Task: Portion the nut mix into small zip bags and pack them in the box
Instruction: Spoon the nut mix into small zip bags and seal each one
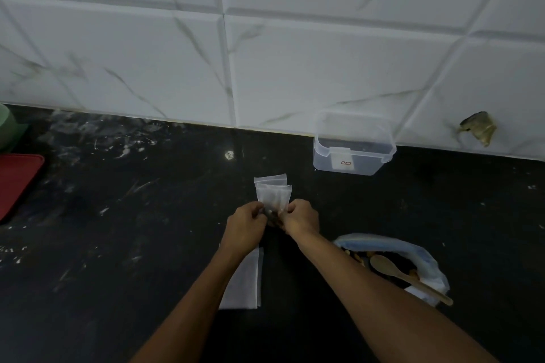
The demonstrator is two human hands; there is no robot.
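Observation:
A small clear zip bag (274,197) with dark nuts at its bottom stands between my hands at the middle of the black counter. My left hand (246,222) pinches its lower left side and my right hand (300,219) pinches its lower right side. Another empty small zip bag (269,179) lies flat just behind it. The clear plastic box (354,143) stands open against the wall at the back right. A large open bag of nut mix (392,262) lies at the right with a wooden spoon (410,277) resting in it.
A flat stack of empty zip bags (246,283) lies under my left forearm. A red tray (17,183) and a green item (7,130) sit at the far left edge. The white tiled wall has a damaged spot (479,128) at the right.

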